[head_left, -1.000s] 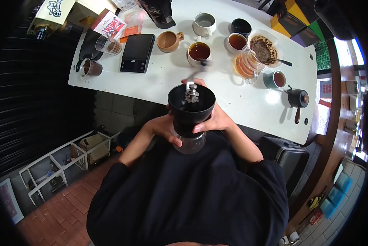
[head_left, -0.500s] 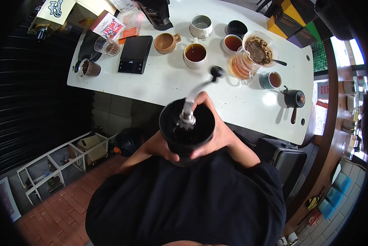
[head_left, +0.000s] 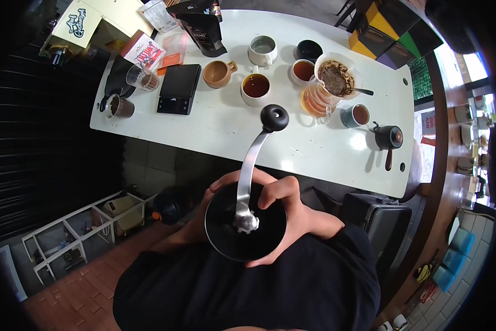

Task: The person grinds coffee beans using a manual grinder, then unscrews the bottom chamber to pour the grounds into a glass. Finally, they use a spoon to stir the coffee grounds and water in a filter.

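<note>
Over 1 second the grinder [head_left: 245, 229] dropped from chest height toward the lap, off the surface's [head_left: 226, 124] near edge, and its crank [head_left: 252, 160] stopped swinging. The right hand [head_left: 292, 218] and left hand [head_left: 215, 190] both stayed clasped around its rim, suggesting grinding had paused.

1 hand grinder [head_left: 245, 229], 1 scale [head_left: 178, 88], 1 dripper w/ carafe [head_left: 330, 83], 1 kettle [head_left: 388, 138] — approx. 6 cups [head_left: 255, 88].

The grinder [head_left: 245, 229] sits close to the person's chest, between both hands, its crank handle [head_left: 274, 118] reaching out over the table [head_left: 220, 124] edge. On the table, the scale [head_left: 178, 88] lies left of the cups (dripper [head_left: 334, 77] farther right).
</note>
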